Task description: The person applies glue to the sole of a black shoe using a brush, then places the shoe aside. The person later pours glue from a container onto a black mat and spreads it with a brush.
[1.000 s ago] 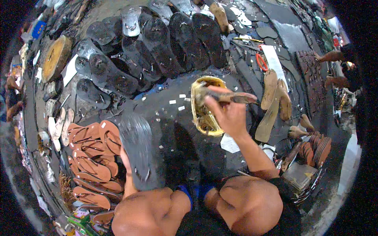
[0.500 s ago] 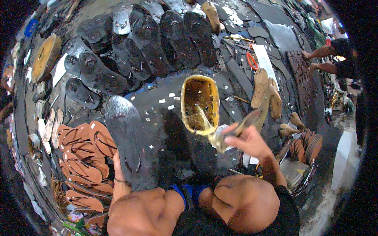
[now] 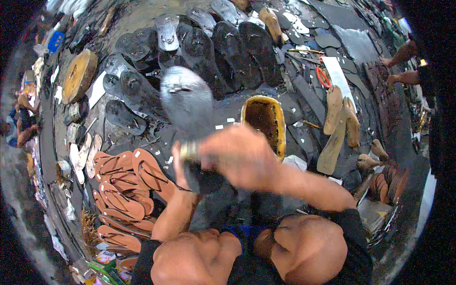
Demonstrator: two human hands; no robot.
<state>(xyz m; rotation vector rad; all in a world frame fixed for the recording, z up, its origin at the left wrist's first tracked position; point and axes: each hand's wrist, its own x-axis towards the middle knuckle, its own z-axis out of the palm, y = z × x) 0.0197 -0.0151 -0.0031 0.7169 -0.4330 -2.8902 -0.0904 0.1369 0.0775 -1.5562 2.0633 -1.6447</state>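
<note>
The dark sole (image 3: 186, 97) is before my knees (image 3: 197, 259), gripped along its side by my left hand (image 3: 180, 170); my blurred right hand (image 3: 242, 156) clasps a brush (image 3: 189, 151) over its near part. Beyond sits a yellow-rimmed tub (image 3: 281, 135).

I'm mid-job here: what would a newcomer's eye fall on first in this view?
Probably the right hand near the centre, blurred, gripping a brush over a black sole with a shiny far end, its left edge held by the left hand. Next, likely the yellow-rimmed container just beyond the right hand, and the brown flip-flops heaped at the lower left.
</note>
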